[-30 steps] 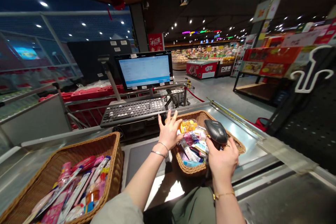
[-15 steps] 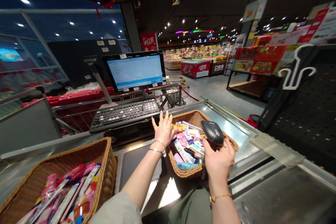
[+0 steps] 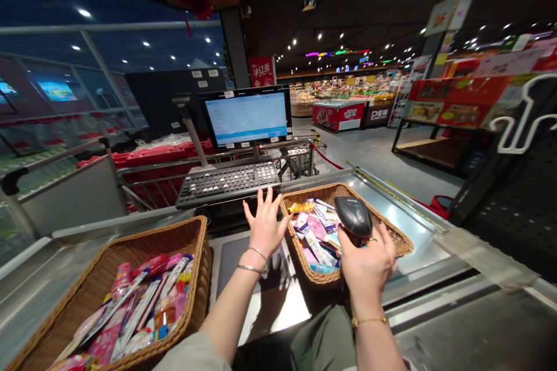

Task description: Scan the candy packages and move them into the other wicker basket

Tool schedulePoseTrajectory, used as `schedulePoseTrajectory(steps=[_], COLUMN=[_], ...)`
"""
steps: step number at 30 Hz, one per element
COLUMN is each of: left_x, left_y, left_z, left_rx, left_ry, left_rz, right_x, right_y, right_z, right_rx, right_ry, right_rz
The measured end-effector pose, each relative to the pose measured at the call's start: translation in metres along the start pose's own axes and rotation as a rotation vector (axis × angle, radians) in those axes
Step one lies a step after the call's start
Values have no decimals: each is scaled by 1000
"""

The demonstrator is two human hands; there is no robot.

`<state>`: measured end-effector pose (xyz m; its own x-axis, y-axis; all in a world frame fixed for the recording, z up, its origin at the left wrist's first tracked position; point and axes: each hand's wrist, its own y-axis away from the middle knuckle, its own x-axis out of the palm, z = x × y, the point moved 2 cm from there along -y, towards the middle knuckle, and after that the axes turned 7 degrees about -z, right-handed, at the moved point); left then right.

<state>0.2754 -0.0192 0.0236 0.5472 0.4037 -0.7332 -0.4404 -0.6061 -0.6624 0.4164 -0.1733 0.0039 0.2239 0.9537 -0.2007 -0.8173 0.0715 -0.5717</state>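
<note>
My right hand grips a black handheld barcode scanner, held over the near edge of the right wicker basket. That basket holds several small colourful packets. My left hand hovers open with fingers spread, between the basket's left rim and the black keyboard, holding nothing. Two thin bangles sit on my left wrist. A gold bracelet is on my right wrist.
A second wicker basket full of pink and mixed packets stands at lower left. A lit monitor rises behind the keyboard. The steel checkout counter extends right. Shopping carts and store shelves lie beyond.
My left hand has pulled back leftward out of the right basket and now hovers beside its rim, empty. My right hand keeps the scanner in about the same place.
</note>
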Motion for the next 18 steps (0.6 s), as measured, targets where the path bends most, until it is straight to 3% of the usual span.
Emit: schedulePoseTrajectory(steps=[9,18], left_x=[-30,-56], left_y=[20,34], left_z=[21,53], left_rx=[-35,-77], left_ry=[-19,-92], left_rz=[-115,-131], right_x=[6,15], right_y=[29,63], right_z=[23,57], right_rx=[-128,-258], right_ry=[-26,-106], right_rz=[99,174])
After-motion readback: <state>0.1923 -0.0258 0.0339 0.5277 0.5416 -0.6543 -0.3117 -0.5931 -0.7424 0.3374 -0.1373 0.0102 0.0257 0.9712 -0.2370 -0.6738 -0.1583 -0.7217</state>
